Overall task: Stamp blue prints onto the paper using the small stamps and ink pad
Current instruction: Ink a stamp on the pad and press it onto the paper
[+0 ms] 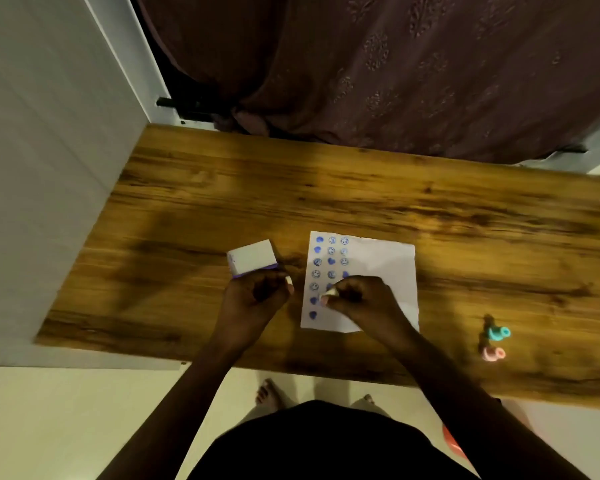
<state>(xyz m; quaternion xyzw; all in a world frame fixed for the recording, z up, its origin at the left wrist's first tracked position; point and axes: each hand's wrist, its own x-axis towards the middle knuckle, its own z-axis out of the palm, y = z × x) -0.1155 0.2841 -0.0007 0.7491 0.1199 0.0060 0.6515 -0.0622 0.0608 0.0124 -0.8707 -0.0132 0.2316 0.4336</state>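
Paper (388, 268): one white sheet, lying flat on a wooden table (361, 188), near the table's front edge. Its lower middle is covered by the right hand (355, 297), so prints there cannot be counted. Blue prints (330, 261) run in three columns down the left side of the sheet; about eighteen show, some round faces, some solid hearts, several blurred.

Stamps: three in view. One pale stamp (329, 293) is pinched in the curled fingers of the right hand, over the sheet; only its end shows, and whether it touches the sheet cannot be told. One teal stamp (498, 332) and one pink stamp (493, 354) sit well apart to the right on the table, the teal one behind the pink, both soft in focus.

Ink pad (252, 258): one white box with a blue-purple lower edge, left of the sheet, on the table. Its near side is partly hidden by the left hand (257, 292), whose fingers are curled against that near edge; whether they grip it cannot be told.

Background: one dark patterned curtain (395, 64) beyond the table, one white wall panel (49, 133) at left. Two bare feet (267, 393) partly show below the table edge.
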